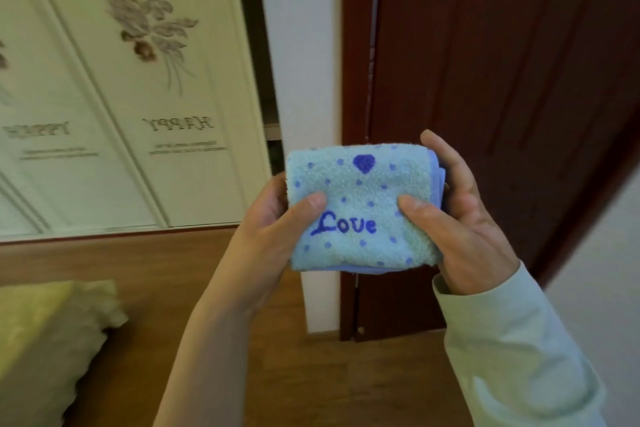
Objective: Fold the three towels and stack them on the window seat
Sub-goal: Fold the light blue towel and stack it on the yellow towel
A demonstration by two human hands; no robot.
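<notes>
1. The towel point(360, 204) is held up in open air, with the left grip point(270, 218) and right grip point(467, 215) holding its two ends. There is free room beneath it down to the floor point(311, 385).
2. Straight ahead, a white wall point(301, 62) and a dark red door point(502, 62) block the way.
3. A wardrobe point(121, 80) closes off the left side.
4. Low down, the wood floor lies open in the middle, and a pillow point(45, 340) fills the lower-left corner.

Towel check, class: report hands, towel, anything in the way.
Left hand and right hand both grip the towel. Towel folded, held in the air. Nothing in the way; window seat not in view.
</notes>
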